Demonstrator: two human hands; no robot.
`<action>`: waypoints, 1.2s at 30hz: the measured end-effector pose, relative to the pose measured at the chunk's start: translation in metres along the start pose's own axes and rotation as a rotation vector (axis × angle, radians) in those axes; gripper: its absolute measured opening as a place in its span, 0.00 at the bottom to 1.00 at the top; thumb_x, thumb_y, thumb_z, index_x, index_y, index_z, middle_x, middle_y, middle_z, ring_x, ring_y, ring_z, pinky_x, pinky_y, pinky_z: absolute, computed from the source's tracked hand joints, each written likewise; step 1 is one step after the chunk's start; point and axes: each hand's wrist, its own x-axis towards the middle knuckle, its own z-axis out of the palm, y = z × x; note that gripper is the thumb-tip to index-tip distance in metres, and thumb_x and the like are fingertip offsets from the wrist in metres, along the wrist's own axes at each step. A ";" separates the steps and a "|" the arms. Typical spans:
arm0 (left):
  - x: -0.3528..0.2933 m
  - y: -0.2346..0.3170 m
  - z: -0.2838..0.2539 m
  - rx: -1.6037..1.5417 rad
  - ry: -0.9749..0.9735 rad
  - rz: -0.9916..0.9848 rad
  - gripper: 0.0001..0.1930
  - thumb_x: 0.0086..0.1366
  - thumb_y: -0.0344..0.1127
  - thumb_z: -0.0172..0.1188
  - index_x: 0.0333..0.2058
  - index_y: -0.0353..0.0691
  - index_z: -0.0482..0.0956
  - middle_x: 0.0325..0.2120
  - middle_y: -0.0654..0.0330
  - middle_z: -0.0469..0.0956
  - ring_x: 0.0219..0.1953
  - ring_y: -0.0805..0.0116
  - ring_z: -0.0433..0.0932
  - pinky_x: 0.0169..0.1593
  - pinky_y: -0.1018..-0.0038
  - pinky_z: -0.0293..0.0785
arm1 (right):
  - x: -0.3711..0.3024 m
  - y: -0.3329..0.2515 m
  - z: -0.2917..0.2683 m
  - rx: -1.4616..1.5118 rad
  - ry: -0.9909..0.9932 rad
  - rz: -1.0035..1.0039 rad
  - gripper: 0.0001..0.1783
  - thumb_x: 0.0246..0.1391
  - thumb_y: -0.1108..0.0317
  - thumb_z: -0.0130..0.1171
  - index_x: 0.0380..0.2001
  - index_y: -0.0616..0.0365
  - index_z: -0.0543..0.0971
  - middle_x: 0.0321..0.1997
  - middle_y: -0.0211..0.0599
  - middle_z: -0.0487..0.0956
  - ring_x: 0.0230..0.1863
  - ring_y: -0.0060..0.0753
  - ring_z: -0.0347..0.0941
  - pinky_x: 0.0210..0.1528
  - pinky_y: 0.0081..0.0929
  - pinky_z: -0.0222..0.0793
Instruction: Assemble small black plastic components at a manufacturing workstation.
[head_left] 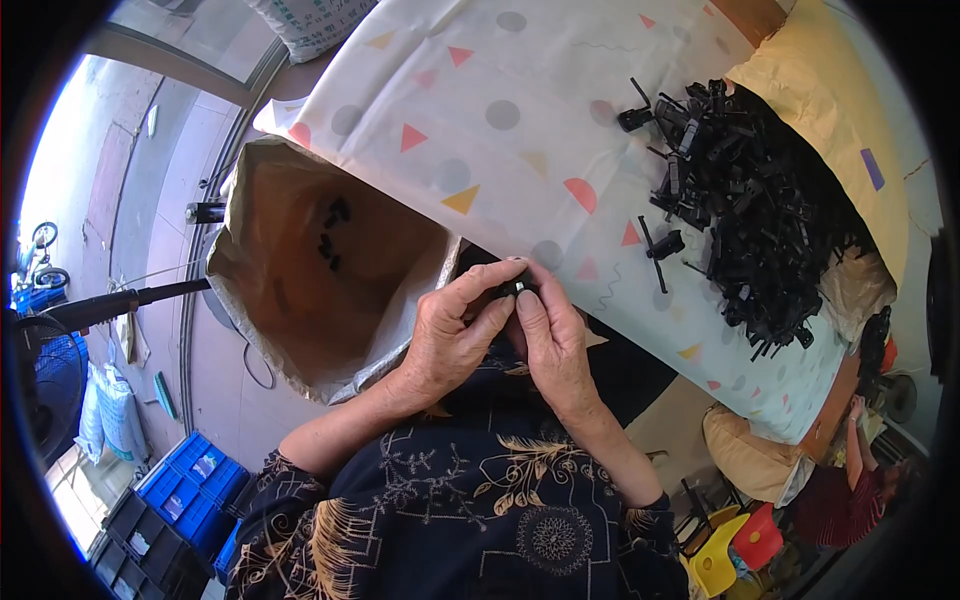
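My left hand [455,335] and my right hand [553,340] meet at the table's near edge, fingertips pinched together on a small black plastic part [520,287] held between them. A large heap of similar black plastic parts [760,215] lies on the table to the right, spilling from a tan sack [840,90]. A single black part [662,245] lies loose on the cloth, closest to my right hand. To the left an open brown paper sack [320,270] stands below the table edge, with a few black parts [333,235] at its bottom.
The table carries a white cloth [480,120] printed with coloured triangles and circles. Blue crates [190,490] stand on the floor at lower left, beside a fan [45,370]. Another person [850,490] sits at lower right near small yellow and red stools [735,550].
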 end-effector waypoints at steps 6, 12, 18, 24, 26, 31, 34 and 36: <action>-0.010 0.000 0.001 0.162 0.052 0.155 0.18 0.56 0.18 0.56 0.46 0.34 0.76 0.39 0.52 0.80 0.39 0.67 0.80 0.41 0.77 0.76 | -0.007 0.006 0.010 0.124 -0.006 0.008 0.18 0.67 0.64 0.44 0.58 0.55 0.66 0.22 0.16 0.62 0.20 0.07 0.52 0.20 0.09 0.47; -0.017 0.003 0.007 0.342 0.097 0.363 0.17 0.54 0.16 0.56 0.43 0.34 0.77 0.38 0.48 0.79 0.39 0.55 0.81 0.41 0.72 0.77 | -0.011 0.003 -0.005 0.252 -0.148 0.140 0.19 0.66 0.63 0.45 0.59 0.51 0.66 0.19 0.15 0.61 0.16 0.07 0.50 0.16 0.11 0.44; -0.026 0.000 -0.006 0.216 0.009 0.121 0.15 0.57 0.19 0.57 0.44 0.37 0.77 0.29 0.61 0.77 0.31 0.80 0.74 0.35 0.81 0.71 | -0.013 0.010 -0.015 -0.406 -0.126 -0.269 0.15 0.62 0.68 0.50 0.51 0.59 0.70 0.18 0.23 0.65 0.19 0.14 0.60 0.23 0.17 0.59; -0.021 -0.035 -0.106 0.336 0.238 -0.030 0.20 0.57 0.23 0.60 0.50 0.40 0.72 0.37 0.62 0.76 0.39 0.77 0.74 0.44 0.80 0.70 | -0.024 -0.014 -0.071 -1.188 0.622 -0.527 0.23 0.53 0.59 0.61 0.49 0.57 0.69 0.18 0.39 0.74 0.20 0.44 0.73 0.23 0.38 0.66; -0.021 -0.029 -0.113 0.931 0.317 0.287 0.24 0.56 0.27 0.62 0.53 0.41 0.69 0.41 0.59 0.75 0.40 0.73 0.75 0.44 0.76 0.71 | -0.016 -0.014 -0.096 -1.325 0.701 -0.505 0.19 0.55 0.60 0.59 0.45 0.58 0.71 0.19 0.42 0.75 0.22 0.50 0.74 0.24 0.41 0.66; -0.011 0.010 -0.058 0.124 -0.064 -0.010 0.25 0.61 0.30 0.57 0.57 0.36 0.63 0.46 0.53 0.74 0.41 0.68 0.76 0.40 0.76 0.72 | -0.005 -0.003 -0.119 -1.186 0.649 -0.646 0.10 0.56 0.66 0.58 0.37 0.60 0.74 0.16 0.38 0.71 0.18 0.33 0.70 0.22 0.30 0.64; 0.000 0.026 -0.022 -0.256 -0.318 -0.269 0.32 0.63 0.31 0.54 0.63 0.34 0.53 0.51 0.47 0.71 0.41 0.65 0.78 0.40 0.77 0.73 | -0.022 -0.003 -0.094 -0.595 0.431 -0.488 0.05 0.58 0.69 0.55 0.35 0.59 0.75 0.15 0.27 0.67 0.17 0.18 0.62 0.20 0.19 0.57; 0.006 0.020 -0.009 -0.575 -0.470 -0.327 0.34 0.62 0.32 0.59 0.64 0.38 0.54 0.53 0.46 0.69 0.41 0.63 0.79 0.40 0.78 0.75 | -0.036 0.000 -0.070 -0.231 0.276 -0.324 0.04 0.59 0.70 0.54 0.34 0.58 0.76 0.15 0.21 0.65 0.18 0.11 0.58 0.20 0.14 0.53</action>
